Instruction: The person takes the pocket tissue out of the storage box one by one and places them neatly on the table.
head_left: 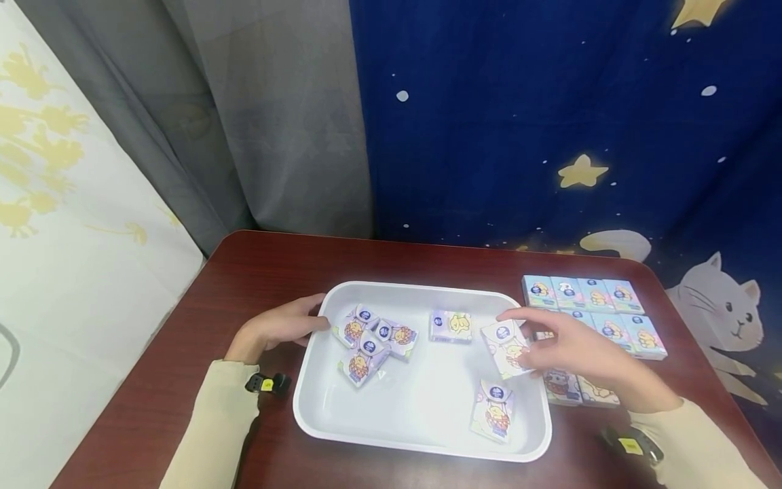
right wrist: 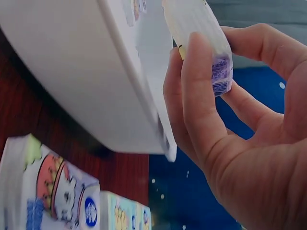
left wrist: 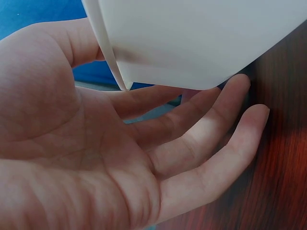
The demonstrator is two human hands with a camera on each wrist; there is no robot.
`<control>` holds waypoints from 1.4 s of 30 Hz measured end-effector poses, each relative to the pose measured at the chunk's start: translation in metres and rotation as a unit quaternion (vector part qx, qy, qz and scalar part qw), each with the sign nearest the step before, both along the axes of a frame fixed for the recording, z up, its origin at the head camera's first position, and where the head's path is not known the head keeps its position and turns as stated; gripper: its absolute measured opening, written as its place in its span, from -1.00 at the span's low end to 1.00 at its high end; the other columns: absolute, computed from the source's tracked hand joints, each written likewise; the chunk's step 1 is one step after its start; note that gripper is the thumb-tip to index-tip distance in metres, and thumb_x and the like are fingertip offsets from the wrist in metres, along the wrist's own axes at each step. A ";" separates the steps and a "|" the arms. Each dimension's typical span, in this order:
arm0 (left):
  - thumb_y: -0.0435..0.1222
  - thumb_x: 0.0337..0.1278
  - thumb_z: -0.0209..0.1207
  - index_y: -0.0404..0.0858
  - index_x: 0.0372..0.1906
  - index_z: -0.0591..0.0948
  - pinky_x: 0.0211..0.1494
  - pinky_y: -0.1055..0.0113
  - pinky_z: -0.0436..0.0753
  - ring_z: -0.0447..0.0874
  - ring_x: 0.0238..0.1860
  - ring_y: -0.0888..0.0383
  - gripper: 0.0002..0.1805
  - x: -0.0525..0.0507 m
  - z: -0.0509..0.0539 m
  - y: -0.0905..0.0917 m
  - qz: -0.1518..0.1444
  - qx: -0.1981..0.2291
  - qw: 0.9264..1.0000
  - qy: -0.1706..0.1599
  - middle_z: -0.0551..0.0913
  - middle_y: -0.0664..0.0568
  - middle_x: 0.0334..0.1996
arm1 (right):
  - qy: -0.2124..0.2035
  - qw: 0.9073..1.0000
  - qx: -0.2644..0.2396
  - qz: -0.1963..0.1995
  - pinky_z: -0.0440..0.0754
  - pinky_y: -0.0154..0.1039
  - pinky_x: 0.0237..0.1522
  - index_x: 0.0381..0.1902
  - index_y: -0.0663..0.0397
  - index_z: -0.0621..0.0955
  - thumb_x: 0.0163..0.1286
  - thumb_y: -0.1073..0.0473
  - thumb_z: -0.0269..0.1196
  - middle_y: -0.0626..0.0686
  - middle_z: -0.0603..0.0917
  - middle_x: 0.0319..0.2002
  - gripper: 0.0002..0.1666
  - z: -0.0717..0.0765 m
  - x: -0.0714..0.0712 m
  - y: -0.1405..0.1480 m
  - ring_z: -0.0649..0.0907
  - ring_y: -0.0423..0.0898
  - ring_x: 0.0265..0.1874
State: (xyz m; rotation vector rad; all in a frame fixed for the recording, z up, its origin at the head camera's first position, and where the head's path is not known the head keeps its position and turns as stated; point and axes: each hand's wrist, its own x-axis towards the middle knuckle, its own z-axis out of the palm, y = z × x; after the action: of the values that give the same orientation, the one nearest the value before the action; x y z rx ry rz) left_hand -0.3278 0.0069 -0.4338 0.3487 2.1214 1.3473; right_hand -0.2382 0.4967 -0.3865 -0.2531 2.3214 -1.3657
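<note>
A white tray stands on the table, holding several small purple-and-white packs. Three of them overlap at its left, one pack lies near the back and another pack near the front right. My right hand pinches a pack over the tray's right side; in the right wrist view that pack sits between thumb and fingers. At the tray's left rim is my left hand, thumb over the edge; the left wrist view shows its fingers curved beneath the tray's outer wall.
Blue packs stand in rows on the table right of the tray, with purple packs in front of them, partly behind my right hand. Grey and dark blue curtains hang behind the table.
</note>
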 end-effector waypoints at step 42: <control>-0.36 0.54 0.20 -0.37 0.63 0.29 0.08 -0.15 0.83 0.83 -0.01 -0.13 -0.32 0.001 0.000 -0.003 -0.010 0.006 1.000 0.005 0.71 -0.24 0.14 | -0.117 0.970 0.008 -0.213 0.71 -0.18 -0.03 0.71 -0.64 0.21 0.64 0.12 0.32 0.00 0.60 0.29 -0.11 -0.066 0.075 0.182 0.71 -0.02 0.01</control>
State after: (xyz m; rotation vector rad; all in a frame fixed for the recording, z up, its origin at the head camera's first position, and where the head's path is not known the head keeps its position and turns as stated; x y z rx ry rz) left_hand -0.3273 0.0039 -0.4341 0.3807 2.1128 1.3489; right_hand -0.1627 0.6789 -0.4527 0.4166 2.2603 -1.4744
